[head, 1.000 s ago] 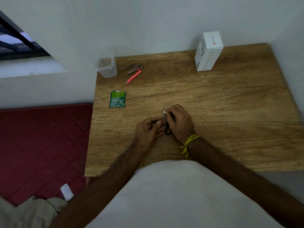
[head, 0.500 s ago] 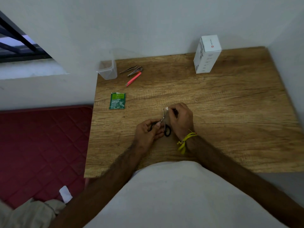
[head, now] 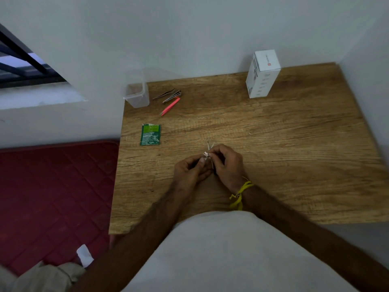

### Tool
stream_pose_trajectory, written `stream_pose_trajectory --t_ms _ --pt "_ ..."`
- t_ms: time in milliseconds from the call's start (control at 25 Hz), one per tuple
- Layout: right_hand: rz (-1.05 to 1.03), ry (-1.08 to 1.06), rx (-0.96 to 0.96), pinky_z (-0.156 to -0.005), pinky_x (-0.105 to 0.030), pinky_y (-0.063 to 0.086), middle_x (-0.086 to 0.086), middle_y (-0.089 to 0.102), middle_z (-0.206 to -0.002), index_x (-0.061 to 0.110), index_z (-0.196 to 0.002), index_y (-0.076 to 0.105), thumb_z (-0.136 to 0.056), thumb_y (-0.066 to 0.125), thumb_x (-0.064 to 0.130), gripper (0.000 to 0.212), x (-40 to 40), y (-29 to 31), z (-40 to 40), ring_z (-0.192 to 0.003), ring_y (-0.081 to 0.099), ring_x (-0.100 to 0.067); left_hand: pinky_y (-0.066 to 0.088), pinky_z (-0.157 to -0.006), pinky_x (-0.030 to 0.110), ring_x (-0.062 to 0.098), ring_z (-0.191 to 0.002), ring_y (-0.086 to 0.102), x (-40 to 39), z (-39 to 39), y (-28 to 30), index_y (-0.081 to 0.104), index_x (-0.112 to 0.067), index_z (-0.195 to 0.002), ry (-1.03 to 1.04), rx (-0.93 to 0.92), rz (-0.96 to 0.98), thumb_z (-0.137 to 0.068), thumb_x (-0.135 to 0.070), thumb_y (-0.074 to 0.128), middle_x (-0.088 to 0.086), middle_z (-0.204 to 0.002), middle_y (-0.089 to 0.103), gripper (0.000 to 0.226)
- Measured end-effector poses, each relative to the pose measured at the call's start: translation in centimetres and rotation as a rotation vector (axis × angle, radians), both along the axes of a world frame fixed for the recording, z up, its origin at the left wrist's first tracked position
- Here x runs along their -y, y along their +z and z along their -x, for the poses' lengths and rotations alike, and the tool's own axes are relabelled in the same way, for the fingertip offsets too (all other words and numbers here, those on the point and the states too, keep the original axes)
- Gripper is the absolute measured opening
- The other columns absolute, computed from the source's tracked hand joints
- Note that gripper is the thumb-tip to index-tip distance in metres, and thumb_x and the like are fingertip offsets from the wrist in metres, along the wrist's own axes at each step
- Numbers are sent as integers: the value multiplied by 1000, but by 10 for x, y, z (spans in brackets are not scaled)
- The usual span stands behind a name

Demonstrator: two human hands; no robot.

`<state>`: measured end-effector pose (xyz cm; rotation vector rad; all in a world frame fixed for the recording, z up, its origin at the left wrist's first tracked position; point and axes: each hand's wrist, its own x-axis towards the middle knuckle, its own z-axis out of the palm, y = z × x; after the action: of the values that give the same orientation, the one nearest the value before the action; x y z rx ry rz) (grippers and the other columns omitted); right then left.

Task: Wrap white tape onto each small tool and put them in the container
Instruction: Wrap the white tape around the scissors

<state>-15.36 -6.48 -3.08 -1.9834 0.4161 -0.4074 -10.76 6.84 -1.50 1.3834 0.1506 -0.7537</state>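
Note:
Both hands meet over the middle of the wooden table (head: 284, 148). My right hand (head: 228, 165) grips small black-handled scissors (head: 209, 146), whose metal blades stick up past the fingers. My left hand (head: 192, 171) pinches a bit of white tape (head: 205, 154) against the scissors. The handles are mostly hidden between my hands. A clear plastic container (head: 137, 96) stands at the table's far left corner. Beside it lie two metal tweezers (head: 168, 94) and a pink tweezer (head: 170, 106).
A torn green packet (head: 150, 134) lies on the left part of the table. A white box (head: 262, 73) stands upright at the back right, near the wall. A red mattress (head: 54, 194) lies left of the table, below its edge.
The scissors' black handle loop showed below my hands; now my hands cover it. My left thumb has moved up to the white tape on the scissors. The camera shifted slightly.

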Motion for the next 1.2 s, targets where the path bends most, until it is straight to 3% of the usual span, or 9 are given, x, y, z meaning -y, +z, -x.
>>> stream_pose_trajectory --t_ms 80,160,240,320,560,760,920,1200 --pt "41 119 8 -73 -22 52 3 67 -84 11 -92 69 -89 65 4 8 10 2 -3 -81 63 -5 62 -73 32 22 -89 74 -2 -11 7 74 -6 -108 -12 37 -108 -102 -25 53 12 -96 77 29" --pt "60 262 -30 -74 -17 49 4 66 -86 12 -94 69 -89 65 3 10 17 6 -8 -82 61 -3 60 -61 27 15 -76 74 -3 -26 11 76 -14 -104 -89 103 -224 -103 -35 51 4 -85 78 33" --pt "81 396 -84 -75 -8 43 10 63 -86 13 -94 69 -89 65 3 12 23 12 -14 -84 59 2 56 -53 22 13 -65 71 0 -38 14 75 -14 -99 -176 120 -297 -100 -34 58 0 -79 76 27" --pt "113 477 -96 -75 -5 40 15 60 -86 12 -94 70 -89 66 3 12 28 16 -18 -84 57 7 57 -52 25 15 -63 69 2 -44 15 72 -6 -103 -211 86 -311 -95 -24 67 7 -86 74 21" --pt "248 155 -13 -73 -28 48 -1 62 -89 9 -92 68 -89 66 8 3 17 14 -3 -83 56 -13 59 -58 28 21 -72 74 2 -34 1 73 -4 -97 -5 104 -202 -86 -9 76 6 -84 78 13" --pt "452 197 -14 -70 -38 46 -11 62 -89 3 -90 68 -91 64 7 5 -7 3 7 -80 57 -25 59 -60 28 18 -68 73 3 -31 -6 73 -6 -93 38 156 -222 -86 -8 76 9 -81 76 8" --pt "537 247 -17 -69 -46 48 -13 63 -91 1 -94 69 -94 61 9 11 -5 0 8 -79 58 -31 62 -68 38 23 -74 74 3 -30 -10 73 -1 -97 48 182 -260 -86 -11 76 14 -85 76 15" --pt "588 337 -49 -73 -45 49 -12 63 -96 5 -100 68 -96 57 13 14 2 8 4 -81 59 -30 62 -62 33 21 -73 75 3 -27 -11 75 -4 -94 53 221 -289 -86 -12 77 10 -84 77 12"
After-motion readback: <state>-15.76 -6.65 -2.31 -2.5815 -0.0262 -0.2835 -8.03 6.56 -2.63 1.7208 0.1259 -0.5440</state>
